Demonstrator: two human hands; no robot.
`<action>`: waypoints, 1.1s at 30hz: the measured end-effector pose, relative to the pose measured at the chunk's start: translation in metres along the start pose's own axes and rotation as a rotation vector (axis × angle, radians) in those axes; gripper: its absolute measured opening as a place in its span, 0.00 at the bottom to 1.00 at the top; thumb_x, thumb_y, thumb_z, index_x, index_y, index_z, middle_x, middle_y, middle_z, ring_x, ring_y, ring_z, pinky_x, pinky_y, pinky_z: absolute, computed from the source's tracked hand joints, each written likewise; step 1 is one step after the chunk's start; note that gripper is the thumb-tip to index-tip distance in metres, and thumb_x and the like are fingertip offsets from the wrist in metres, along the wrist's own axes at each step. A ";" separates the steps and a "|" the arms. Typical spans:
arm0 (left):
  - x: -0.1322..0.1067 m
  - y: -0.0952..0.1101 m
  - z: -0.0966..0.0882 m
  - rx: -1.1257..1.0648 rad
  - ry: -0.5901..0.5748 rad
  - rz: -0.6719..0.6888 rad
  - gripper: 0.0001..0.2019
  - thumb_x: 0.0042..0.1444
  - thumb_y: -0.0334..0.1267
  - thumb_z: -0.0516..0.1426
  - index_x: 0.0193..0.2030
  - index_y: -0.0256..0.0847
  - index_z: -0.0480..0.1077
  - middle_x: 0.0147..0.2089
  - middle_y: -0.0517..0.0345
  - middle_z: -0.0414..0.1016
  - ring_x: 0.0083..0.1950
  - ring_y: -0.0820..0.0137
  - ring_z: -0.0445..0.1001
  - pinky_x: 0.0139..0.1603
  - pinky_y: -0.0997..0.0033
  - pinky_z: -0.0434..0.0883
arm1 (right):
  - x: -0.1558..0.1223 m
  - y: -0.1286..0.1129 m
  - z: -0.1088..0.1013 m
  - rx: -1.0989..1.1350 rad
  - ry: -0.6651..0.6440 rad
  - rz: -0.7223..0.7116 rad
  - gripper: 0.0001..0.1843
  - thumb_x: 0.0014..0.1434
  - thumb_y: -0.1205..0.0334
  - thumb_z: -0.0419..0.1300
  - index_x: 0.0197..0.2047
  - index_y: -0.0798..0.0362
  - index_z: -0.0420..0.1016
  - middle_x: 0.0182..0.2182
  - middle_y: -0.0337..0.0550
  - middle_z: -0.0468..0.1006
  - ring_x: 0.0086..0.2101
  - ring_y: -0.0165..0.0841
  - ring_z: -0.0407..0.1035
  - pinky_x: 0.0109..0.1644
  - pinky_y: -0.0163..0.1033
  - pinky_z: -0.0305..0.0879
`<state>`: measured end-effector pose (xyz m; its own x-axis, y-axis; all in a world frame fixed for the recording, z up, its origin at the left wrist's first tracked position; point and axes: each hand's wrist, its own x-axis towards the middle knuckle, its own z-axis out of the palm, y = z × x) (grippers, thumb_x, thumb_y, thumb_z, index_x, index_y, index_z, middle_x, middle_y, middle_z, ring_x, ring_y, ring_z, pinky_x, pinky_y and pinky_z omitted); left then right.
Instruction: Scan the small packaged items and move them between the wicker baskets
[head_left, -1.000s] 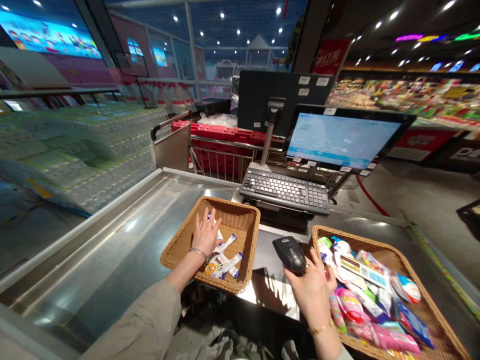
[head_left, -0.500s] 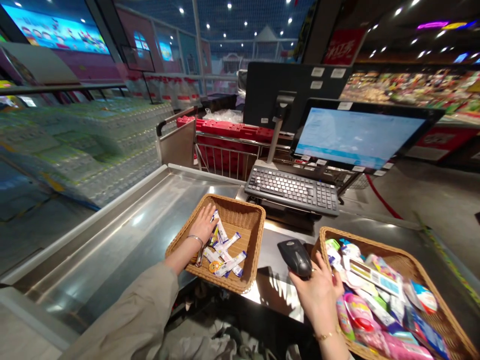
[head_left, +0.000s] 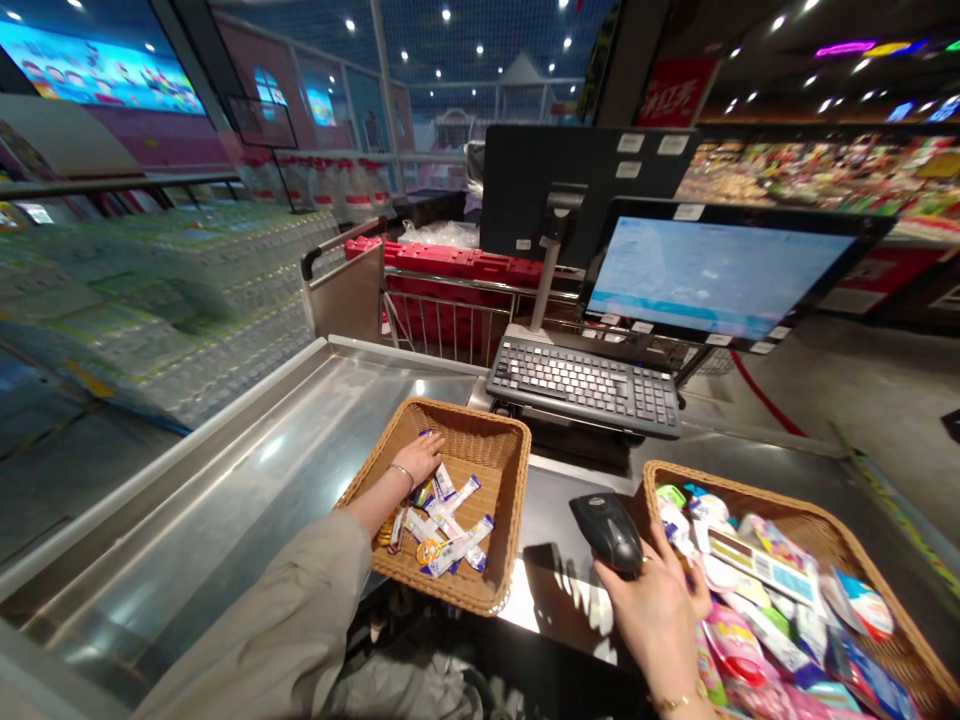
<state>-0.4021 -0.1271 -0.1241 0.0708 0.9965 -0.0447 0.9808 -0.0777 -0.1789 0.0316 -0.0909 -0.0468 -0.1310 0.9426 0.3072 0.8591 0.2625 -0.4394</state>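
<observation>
My left hand (head_left: 418, 458) lies palm down inside a square wicker basket (head_left: 480, 590), just beside a loose pile of small sachets and sticks (head_left: 450, 525). It holds nothing I can see. My right hand (head_left: 654, 625) grips a black handheld barcode scanner (head_left: 607, 532) above the dark counter. Just right of that hand, a larger wicker basket (head_left: 817, 530) is heaped with colourful packets (head_left: 757, 590), and its near end runs out of view.
A keyboard (head_left: 583, 385) and a touchscreen monitor (head_left: 720, 270) stand beyond the baskets. A steel counter (head_left: 225, 470) runs along the left. Behind it are a metal cart with red crates (head_left: 442, 265) and wrapped bottled water (head_left: 150, 300).
My left hand has slid towards the basket's left side, and more sachets lie in that basket than a second ago. My right hand and the scanner have shifted slightly right.
</observation>
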 end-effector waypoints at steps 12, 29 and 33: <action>0.025 -0.008 0.022 0.003 -0.063 0.075 0.09 0.58 0.27 0.56 0.36 0.42 0.77 0.42 0.52 0.83 0.50 0.68 0.76 0.64 0.61 0.57 | 0.003 0.002 0.000 -0.035 0.056 0.003 0.22 0.49 0.42 0.51 0.30 0.47 0.79 0.45 0.51 0.82 0.59 0.50 0.65 0.64 0.62 0.46; 0.019 -0.012 0.020 0.020 -0.007 0.112 0.08 0.63 0.30 0.55 0.40 0.45 0.75 0.44 0.59 0.82 0.57 0.70 0.73 0.69 0.56 0.53 | 0.000 0.006 -0.006 -0.032 0.037 0.021 0.23 0.49 0.41 0.51 0.32 0.47 0.80 0.45 0.50 0.82 0.59 0.51 0.64 0.66 0.61 0.43; 0.018 -0.012 0.023 0.016 -0.004 0.095 0.08 0.62 0.31 0.56 0.40 0.45 0.76 0.46 0.56 0.82 0.58 0.67 0.72 0.64 0.56 0.57 | -0.002 0.007 -0.007 -0.048 0.041 -0.023 0.23 0.51 0.42 0.52 0.34 0.47 0.80 0.48 0.51 0.81 0.59 0.50 0.64 0.66 0.61 0.44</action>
<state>-0.4169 -0.1087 -0.1450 0.1627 0.9844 -0.0667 0.9666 -0.1726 -0.1892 0.0411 -0.0925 -0.0449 -0.1313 0.9271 0.3511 0.8790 0.2727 -0.3912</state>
